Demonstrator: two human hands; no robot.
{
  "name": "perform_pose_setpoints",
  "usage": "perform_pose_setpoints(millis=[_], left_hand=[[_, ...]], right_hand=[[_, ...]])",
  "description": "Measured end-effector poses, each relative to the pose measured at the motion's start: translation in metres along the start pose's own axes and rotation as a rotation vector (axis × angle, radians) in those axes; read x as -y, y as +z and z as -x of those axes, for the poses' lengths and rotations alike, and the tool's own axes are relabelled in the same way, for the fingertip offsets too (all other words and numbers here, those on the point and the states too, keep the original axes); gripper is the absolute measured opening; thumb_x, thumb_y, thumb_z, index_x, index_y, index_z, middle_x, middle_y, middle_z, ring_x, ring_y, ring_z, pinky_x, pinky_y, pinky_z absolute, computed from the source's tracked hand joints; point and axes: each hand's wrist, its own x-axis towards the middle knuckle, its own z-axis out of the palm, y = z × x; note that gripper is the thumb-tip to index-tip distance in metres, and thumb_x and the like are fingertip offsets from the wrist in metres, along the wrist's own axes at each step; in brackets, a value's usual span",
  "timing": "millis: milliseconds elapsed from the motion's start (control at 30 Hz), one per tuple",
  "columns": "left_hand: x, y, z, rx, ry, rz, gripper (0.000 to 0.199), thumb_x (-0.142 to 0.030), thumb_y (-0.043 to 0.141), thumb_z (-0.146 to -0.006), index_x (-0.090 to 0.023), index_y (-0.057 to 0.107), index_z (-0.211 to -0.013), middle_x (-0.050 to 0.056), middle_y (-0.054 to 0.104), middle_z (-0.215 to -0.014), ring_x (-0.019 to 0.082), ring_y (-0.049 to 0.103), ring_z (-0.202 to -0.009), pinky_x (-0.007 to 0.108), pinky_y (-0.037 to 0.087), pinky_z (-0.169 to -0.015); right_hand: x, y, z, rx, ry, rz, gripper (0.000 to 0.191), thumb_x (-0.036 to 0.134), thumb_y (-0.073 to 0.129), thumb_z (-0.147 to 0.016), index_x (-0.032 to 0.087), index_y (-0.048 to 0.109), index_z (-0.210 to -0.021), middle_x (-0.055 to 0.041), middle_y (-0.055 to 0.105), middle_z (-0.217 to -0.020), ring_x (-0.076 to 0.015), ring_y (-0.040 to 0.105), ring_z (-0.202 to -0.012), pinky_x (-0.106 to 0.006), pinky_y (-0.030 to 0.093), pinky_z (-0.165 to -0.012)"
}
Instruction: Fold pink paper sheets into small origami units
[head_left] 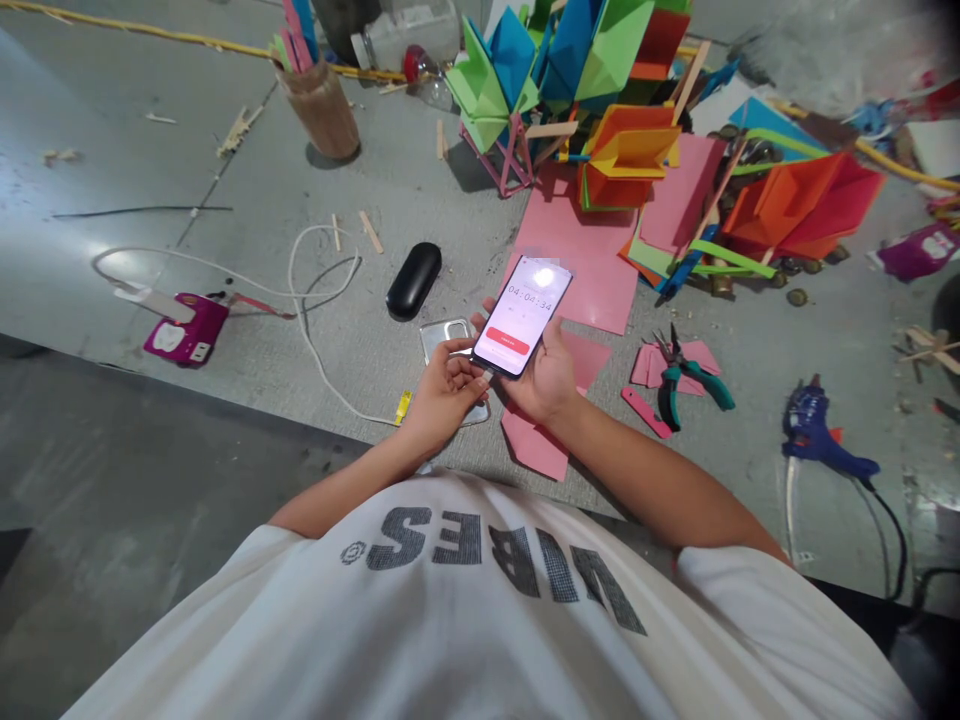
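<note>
My right hand (553,382) is closed around a lit smartphone (523,310) from beneath and its right side. Its screen shows a timer and a red button. My left hand (446,392) is at the phone's bottom edge, with finger and thumb pinching the pale plug of a charging cable (324,374). Whether the plug sits in the port I cannot tell. A yellow tag (403,407) hangs on the cable by my left wrist. Partly under my left hand lies a clear phone case (435,338). Pink paper (536,445) lies beneath my right wrist.
A black glasses case (414,281) and a purple power adapter (187,328) lie to the left. Green-handled pliers (682,375), a pink cutter (646,412) and a blue glue gun (817,435) lie right. Folded-paper models (630,150) and a stick-filled jar (321,110) stand behind.
</note>
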Motion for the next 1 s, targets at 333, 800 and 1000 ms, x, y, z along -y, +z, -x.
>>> perform_pose_setpoints(millis=[333,800,1000], left_hand=[[0.0,0.0,0.0,-0.004,0.006,0.0,0.067,-0.02,0.104,-0.087,-0.027,0.064,-0.141,-0.007,0.077,-0.098,0.013,0.073,-0.081,0.028,0.062,-0.082],[0.002,0.003,-0.001,0.001,0.06,-0.071,0.067,-0.026,0.102,-0.081,-0.026,0.067,-0.138,0.002,0.083,-0.114,0.019,0.078,-0.097,0.031,0.062,-0.085],[-0.018,-0.002,0.005,-0.098,0.33,-0.704,0.088,-0.029,0.114,-0.08,-0.023,0.077,-0.159,0.02,0.081,-0.157,0.042,0.078,-0.142,0.054,0.066,-0.117]], right_hand=[[-0.003,-0.001,0.004,0.02,-0.019,0.078,0.066,0.083,0.054,-0.131,0.036,0.077,-0.171,-0.0122,0.088,-0.168,-0.0382,0.078,-0.17,-0.07,0.076,-0.131],[-0.016,-0.004,0.014,0.067,-0.079,0.099,0.074,0.09,0.06,-0.128,0.031,0.078,-0.17,-0.0152,0.09,-0.165,-0.0367,0.077,-0.172,-0.064,0.076,-0.133],[-0.014,0.007,0.018,0.08,-0.049,0.133,0.064,0.079,0.065,-0.13,0.033,0.074,-0.173,-0.0146,0.087,-0.172,-0.0359,0.073,-0.178,-0.071,0.069,-0.141]])
